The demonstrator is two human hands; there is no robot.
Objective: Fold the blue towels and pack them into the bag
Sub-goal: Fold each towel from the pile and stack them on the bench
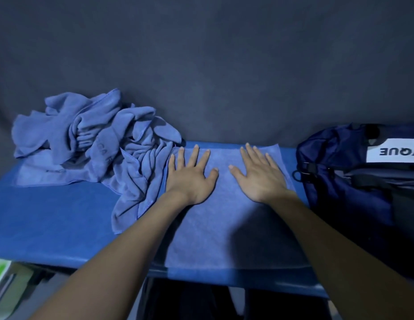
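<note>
One blue towel [224, 227] lies spread flat on the blue table [51, 222] in front of me. My left hand [192, 176] rests palm down on its far left part, fingers spread. My right hand [259, 174] lies palm down on its far right part, fingers spread too. Neither hand grips anything. A crumpled heap of blue towels [97, 144] sits at the back left, its edge touching the flat towel. A dark navy bag [358, 181] with a white label stands at the right, beside the flat towel.
A dark grey cloth backdrop [213, 65] rises right behind the table. The table's front edge runs below my forearms. A green and white object [0, 276] shows at the lower left, below the table.
</note>
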